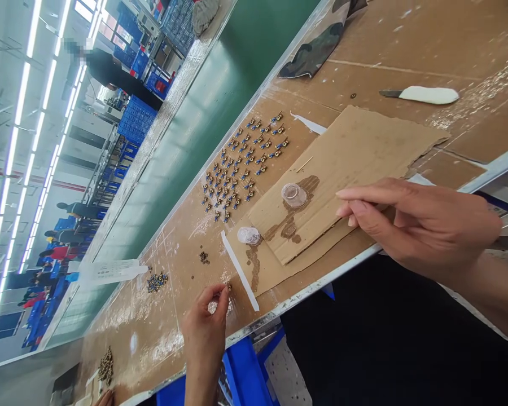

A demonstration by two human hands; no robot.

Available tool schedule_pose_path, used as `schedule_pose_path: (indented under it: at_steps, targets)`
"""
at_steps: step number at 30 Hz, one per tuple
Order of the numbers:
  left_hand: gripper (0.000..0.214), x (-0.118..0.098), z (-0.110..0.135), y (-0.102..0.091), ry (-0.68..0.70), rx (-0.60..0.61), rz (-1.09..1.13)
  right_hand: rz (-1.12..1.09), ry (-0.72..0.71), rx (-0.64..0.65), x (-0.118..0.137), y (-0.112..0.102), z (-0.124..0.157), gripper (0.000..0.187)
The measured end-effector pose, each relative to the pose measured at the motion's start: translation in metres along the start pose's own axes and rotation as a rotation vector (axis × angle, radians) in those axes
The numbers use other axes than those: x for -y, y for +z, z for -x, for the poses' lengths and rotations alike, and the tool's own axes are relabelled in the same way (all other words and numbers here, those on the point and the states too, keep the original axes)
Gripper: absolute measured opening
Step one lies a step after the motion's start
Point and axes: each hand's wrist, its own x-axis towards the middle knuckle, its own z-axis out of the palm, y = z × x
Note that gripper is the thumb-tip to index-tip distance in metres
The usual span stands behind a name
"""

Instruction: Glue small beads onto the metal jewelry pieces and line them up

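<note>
My left hand (206, 330) reaches up from the bottom edge, thumb and forefinger pinched on a tiny brass part (228, 287) just above the cardboard-covered bench (161, 316). Over the bench's near edge my right hand (410, 225) hovers, its thumb pressed against straight fingers; whatever it holds is too small to see. Its fingertips point at a torn cardboard sheet (364, 146) carrying a small clear cup (294, 194) and dark glue stains. A second clear cup (249, 235) stands beside a white strip (239, 270). Several small blue-and-brass parts (241, 163) stand in rows farther back.
A little heap of brass bits (204, 257), a heap of blue parts (156, 281), a plastic bag (110, 272) and a brass pile (105, 365) lie leftward. A white-handled knife (423, 94) and camouflage cloth (317, 51) lie farther off. A green conveyor belt (211, 113) borders the bench; people and blue crates (138, 118) stand beyond.
</note>
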Motion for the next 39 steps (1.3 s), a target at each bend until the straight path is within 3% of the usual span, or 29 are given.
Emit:
schedule_pose_path:
  at_steps: [8, 11, 14, 18, 22, 25, 33, 39]
  targets:
    - [0.025, -0.001, -0.009, -0.005, 0.082, 0.081, -0.076, -0.046, 0.006, -0.023, 0.002, -0.002, 0.001, 0.017]
    - [0.023, 0.004, -0.005, -0.006, 0.132, 0.055, -0.047, -0.121, -0.014, -0.010, 0.005, -0.005, 0.004, 0.024]
    - [0.023, 0.006, 0.014, -0.001, 0.167, -0.109, 0.084, -0.307, -0.032, 0.113, 0.022, -0.002, 0.009, 0.025]
    - [0.015, 0.007, 0.051, 0.019, 0.237, -0.392, 0.300, -0.657, 0.110, 0.403, 0.056, 0.020, 0.024, 0.013]
    - [0.013, 0.011, 0.073, 0.038, 0.471, -0.418, 0.461, -0.802, 0.163, 0.584, 0.073, 0.043, 0.041, 0.012]
    - [0.012, 0.018, 0.076, 0.044, 0.522, -0.403, 0.442, -0.811, 0.158, 0.633, 0.075, 0.047, 0.046, 0.012]
    - [0.023, 0.032, 0.069, 0.069, 0.480, -0.396, 0.443, -0.819, -0.042, 0.631, 0.076, 0.046, 0.042, 0.011]
    - [0.016, 0.010, 0.081, 0.059, 0.470, -0.431, 0.455, -0.738, -0.173, 0.630, 0.073, 0.044, 0.044, 0.014]
